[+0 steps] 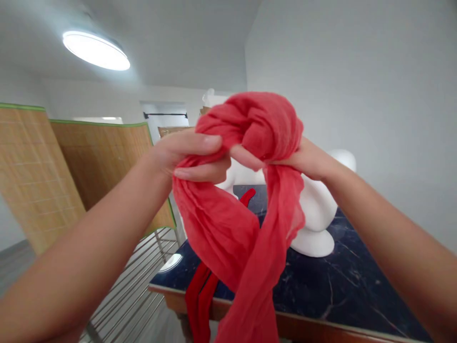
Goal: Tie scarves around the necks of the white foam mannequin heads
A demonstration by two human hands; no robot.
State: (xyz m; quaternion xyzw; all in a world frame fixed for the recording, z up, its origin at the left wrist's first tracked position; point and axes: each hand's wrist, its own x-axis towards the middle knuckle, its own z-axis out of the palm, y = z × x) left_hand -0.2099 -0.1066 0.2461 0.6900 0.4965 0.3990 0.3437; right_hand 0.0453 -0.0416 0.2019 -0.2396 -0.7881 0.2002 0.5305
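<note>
A thin coral-red scarf (228, 224) hangs in front of me, looped and twisted into a thick knot at the top, its ends falling below the table edge. My left hand (200, 157) is closed around the left side of the loop, thumb on top and fingers folded over the cloth. At the right, my right hand (303, 159) grips the knotted part; most of its fingers are hidden behind the fabric. Behind the scarf, a white mannequin head (316, 205) stands on the table, partly covered by the cloth and my right hand.
The dark blue marbled table (342, 281) has a wooden edge. A brighter red cloth strip (202, 295) hangs over its front. To the left are a metal rack (132, 286) and bamboo-mat screens (107, 162). A grey-white wall (357, 85) rises on the right.
</note>
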